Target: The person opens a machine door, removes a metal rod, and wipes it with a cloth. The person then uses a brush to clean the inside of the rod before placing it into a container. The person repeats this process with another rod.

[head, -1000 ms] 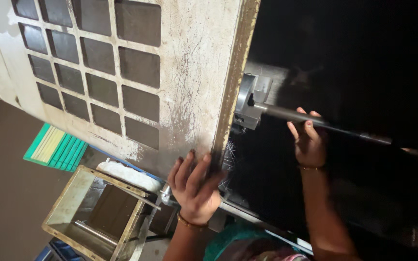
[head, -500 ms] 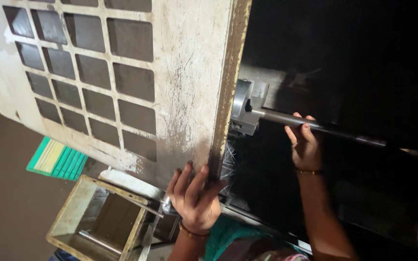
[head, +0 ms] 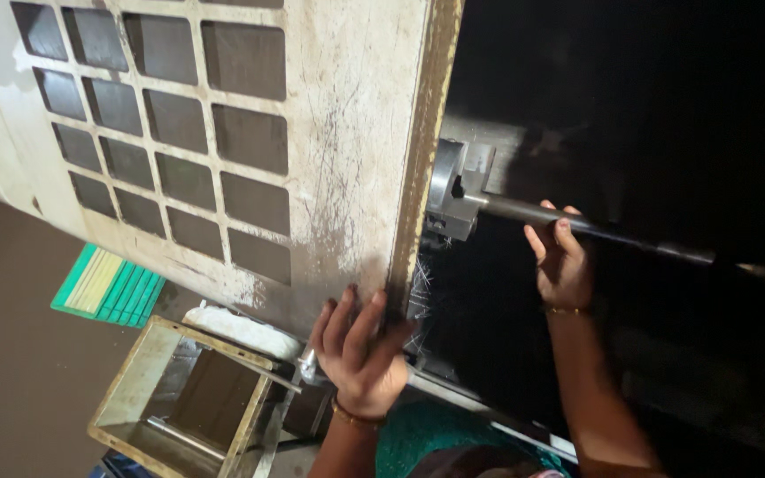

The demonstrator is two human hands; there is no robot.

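We are pressing our left hand (head: 360,354), fingers spread, on the worn cream grid-panelled machine door's (head: 347,177) lower corner; our right hand (head: 561,261) is gripping the long grey steel bar (head: 577,223).

The left hand (head: 360,354) is held raised and flat, its fingers spread upward. The right hand (head: 562,261) is extended on a straightened forearm, its fingers curled in a grip.

Bare forearms, a thin bangle on each wrist, teal garment below
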